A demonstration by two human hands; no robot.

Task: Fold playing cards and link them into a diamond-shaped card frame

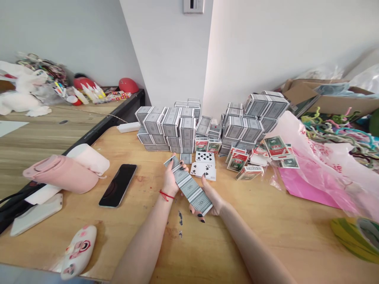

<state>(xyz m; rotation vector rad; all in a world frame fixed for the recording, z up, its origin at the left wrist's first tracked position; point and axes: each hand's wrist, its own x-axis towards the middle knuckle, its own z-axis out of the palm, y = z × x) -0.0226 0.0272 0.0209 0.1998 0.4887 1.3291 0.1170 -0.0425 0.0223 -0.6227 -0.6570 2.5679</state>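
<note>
A slanting row of playing cards (189, 187), backs up in grey-blue pattern, spans the space between my two hands above the table. My left hand (171, 179) is closed around its upper left end, thumb on top. At the lower right end my right hand (209, 199) grips the cards, with dark-nailed fingers showing underneath. Just beyond lie face-up spade cards (203, 170) and a single face-down card (185, 158). Behind them rise tall stacks of bundled cards (170, 126), and more stacked bundles (245, 128) stand to the right.
Green and red card boxes (237, 159) lie at the right, beside pink plastic wrapping (314, 169). A roll of yellow-green tape (357, 236) sits at the right edge. On the left are a black phone (118, 185), a pink tumbler (63, 173) and a white decorated case (79, 252).
</note>
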